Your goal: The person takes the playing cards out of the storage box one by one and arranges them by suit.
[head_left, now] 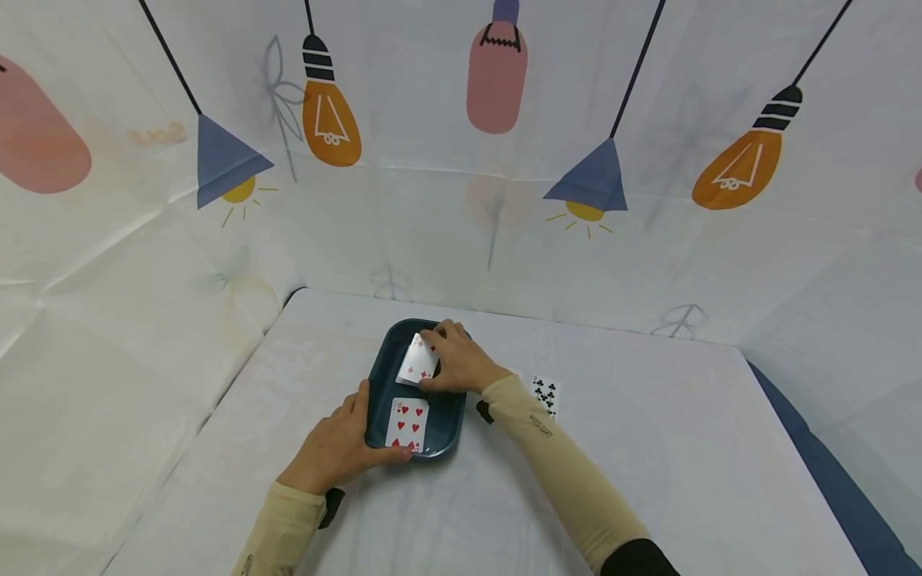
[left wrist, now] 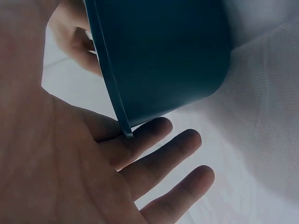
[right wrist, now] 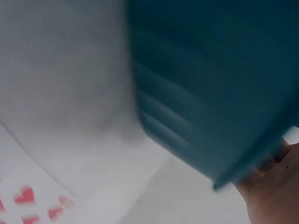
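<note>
Steadying appears to be the purpose for which the left hand (head_left: 334,448) is placed at the near-left corner of the dark teal tray (head_left: 449,412). Its fingers are laid fairly straight along the outer left side, while the thumb is set across the near rim; with contact made on two sides, the tray can probably be kept from sliding.

At the tray's near end, a hearts playing card (head_left: 407,422), apparently a six, is laid face up, its lower edge partly covered by that thumb. In the far half, a diamonds playing card (head_left: 414,362) is set at an angle; its rank cannot be told. It is pinched by the right hand (head_left: 463,360), thumb at the lower right corner and fingertips near the top edge. By this edge grip, much of the face is left uncovered, and bending is presumably limited.

Farther right, on the white-covered table (head_left: 684,464), a clubs playing card (head_left: 545,390), seemingly a nine, is partly hidden by the right sleeve (head_left: 565,472); it is placed near the tray, perhaps for short reach. Another hearts card (right wrist: 28,205) is shown, blurred, on the table in the right wrist view.
</note>
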Demonstrator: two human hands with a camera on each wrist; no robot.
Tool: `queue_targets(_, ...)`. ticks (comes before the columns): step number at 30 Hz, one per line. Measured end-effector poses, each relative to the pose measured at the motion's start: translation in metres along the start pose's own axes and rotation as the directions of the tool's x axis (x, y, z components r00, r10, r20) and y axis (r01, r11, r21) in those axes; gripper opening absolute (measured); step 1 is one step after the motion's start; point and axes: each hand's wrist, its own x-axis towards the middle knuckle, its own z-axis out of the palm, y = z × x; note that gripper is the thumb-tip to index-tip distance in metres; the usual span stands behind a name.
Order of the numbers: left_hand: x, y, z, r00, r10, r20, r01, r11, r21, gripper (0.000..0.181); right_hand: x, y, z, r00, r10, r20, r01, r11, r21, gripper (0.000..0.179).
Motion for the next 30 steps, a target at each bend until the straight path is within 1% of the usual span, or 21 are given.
queue_targets(4,0.0,0.0,0.0,1.0,-0.006,0.002,0.006,1.0,0.002,0.139,-0.008,0.001,-0.014,0.998,-0.018,-0.053,0.017,1.0,-0.024,0.09)
queue_targets(6,0.0,0.0,0.001,1.0,-0.013,0.006,0.013,1.0,0.006,0.139,-0.013,0.002,-0.021,0.997,-0.027,-0.067,0.024,0.999,-0.04,0.09)
queue_targets(10,0.0,-0.001,0.001,1.0,-0.019,0.006,0.018,1.0,0.01,0.14,-0.024,0.004,-0.029,0.997,-0.039,-0.065,0.034,0.996,-0.083,0.09)
queue_targets(13,0.0,-0.001,0.001,1.0,-0.016,-0.002,0.016,1.0,0.016,0.139,-0.032,0.007,-0.034,0.997,-0.039,-0.065,0.032,0.995,-0.096,0.09)
queue_targets(17,0.001,-0.001,0.002,1.0,-0.026,-0.003,0.026,1.0,0.016,0.14,-0.043,0.013,-0.039,0.998,-0.022,-0.062,0.017,0.996,-0.089,0.09)
queue_targets(22,0.0,-0.001,0.003,0.999,-0.043,0.004,0.043,0.999,0.014,0.14,-0.056,0.022,-0.049,0.998,-0.016,-0.067,0.013,0.998,-0.055,0.087)
queue_targets(26,-0.001,-0.001,0.002,0.999,-0.037,-0.003,0.037,0.999,0.013,0.14,-0.069,0.031,-0.055,0.997,-0.007,-0.079,0.005,1.0,-0.022,0.086)
queue_targets(30,-0.001,0.0,0.002,1.0,-0.023,-0.006,0.023,1.0,0.01,0.139,-0.083,0.043,-0.059,0.997,0.013,-0.077,-0.014,1.0,-0.011,0.086)
